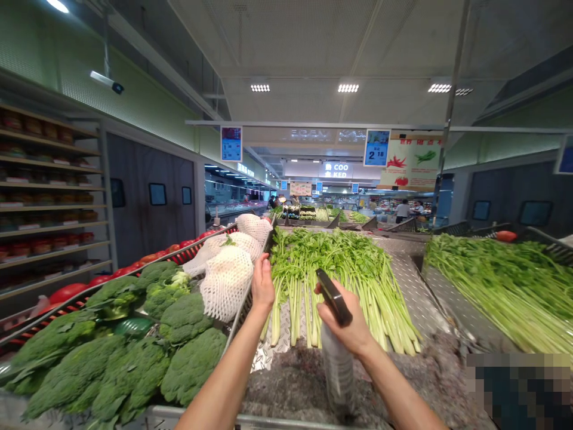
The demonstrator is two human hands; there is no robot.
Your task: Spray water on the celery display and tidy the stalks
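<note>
My right hand [347,319] is wrapped round the neck of a spray bottle [338,370], which has a black trigger head and a clear, ribbed-looking body. The bottle stands upright over the front of the display, with its head pointing toward the celery [329,263]. Those green stalks lie side by side on a metal tread-plate surface, leafy ends away from me. Beside their left edge, my left hand [263,283] is raised with fingers stretched out and nothing in it. White net-wrapped cauliflower [229,280] lies just left of that hand.
Broccoli heads [138,352] fill the crate at the left, with red tomatoes [67,292] behind. A grey cloth [286,382] lies along the front edge. A mirror panel at the right reflects the celery [496,286]. Price signs [376,148] hang overhead.
</note>
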